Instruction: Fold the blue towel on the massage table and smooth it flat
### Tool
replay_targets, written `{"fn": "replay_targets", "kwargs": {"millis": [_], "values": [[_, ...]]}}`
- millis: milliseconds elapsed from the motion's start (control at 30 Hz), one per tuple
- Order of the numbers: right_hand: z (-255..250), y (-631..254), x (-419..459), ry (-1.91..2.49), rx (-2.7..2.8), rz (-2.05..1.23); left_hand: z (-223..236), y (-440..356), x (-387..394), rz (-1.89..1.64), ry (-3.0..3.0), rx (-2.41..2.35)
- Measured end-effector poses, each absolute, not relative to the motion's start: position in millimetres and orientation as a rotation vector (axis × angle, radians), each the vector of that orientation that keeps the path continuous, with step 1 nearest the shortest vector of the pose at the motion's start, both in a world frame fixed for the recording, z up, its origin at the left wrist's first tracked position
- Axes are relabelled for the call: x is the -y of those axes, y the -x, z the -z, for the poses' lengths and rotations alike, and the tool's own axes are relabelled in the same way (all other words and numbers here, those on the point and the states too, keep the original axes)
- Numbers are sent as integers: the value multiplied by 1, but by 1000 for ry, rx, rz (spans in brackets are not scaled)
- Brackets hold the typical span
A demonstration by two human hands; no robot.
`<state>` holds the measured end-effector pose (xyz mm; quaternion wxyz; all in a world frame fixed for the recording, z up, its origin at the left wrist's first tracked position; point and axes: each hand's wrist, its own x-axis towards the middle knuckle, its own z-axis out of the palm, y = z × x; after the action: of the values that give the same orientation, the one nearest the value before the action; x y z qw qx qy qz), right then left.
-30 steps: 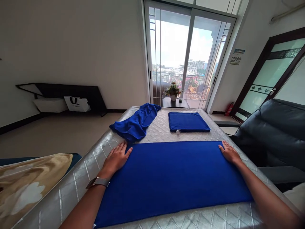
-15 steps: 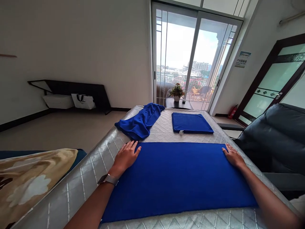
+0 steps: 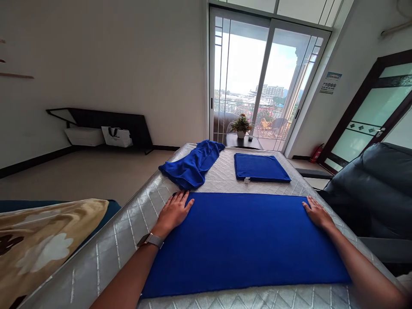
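Observation:
A blue cloth (image 3: 247,240) lies flat and smooth as a wide rectangle across the mattress (image 3: 222,174). On its far left corner rests my left hand (image 3: 174,212), palm down with the fingers stretched out. My right hand (image 3: 318,212) lies flat on the far right corner, its fingers extended as well. Beyond the cloth, a neatly folded blue cloth (image 3: 261,167) with a small white tag sits toward the right. A crumpled blue cloth (image 3: 195,165) is heaped at the far left, just ahead of my left hand.
To the right stands a black leather armchair (image 3: 383,184). A tan patterned blanket (image 3: 48,231) covers something at the lower left. Past the mattress's far end, a potted plant (image 3: 241,126) stands on a small dark table before the sliding glass door (image 3: 240,64).
The view has turned slightly left, so everything appears shifted to the right. Both hands stay flat on the cloth's far corners, and the cloths look unchanged.

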<state>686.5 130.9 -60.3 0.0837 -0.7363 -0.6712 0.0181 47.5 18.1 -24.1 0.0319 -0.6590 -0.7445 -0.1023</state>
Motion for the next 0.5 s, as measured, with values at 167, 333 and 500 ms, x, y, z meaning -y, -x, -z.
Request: {"fn": "replay_targets", "kwargs": {"millis": [167,333,500], "values": [[60,-687,-131,2203,2007,-24,23,-48,-18,343,2027,2290],[62,-687,-131,2231,2033,-20,21,-49,-17,332,2032,2314],[53,-678,-128,2311,2078,127,17,-51,-15,297,2061,2310]]}}
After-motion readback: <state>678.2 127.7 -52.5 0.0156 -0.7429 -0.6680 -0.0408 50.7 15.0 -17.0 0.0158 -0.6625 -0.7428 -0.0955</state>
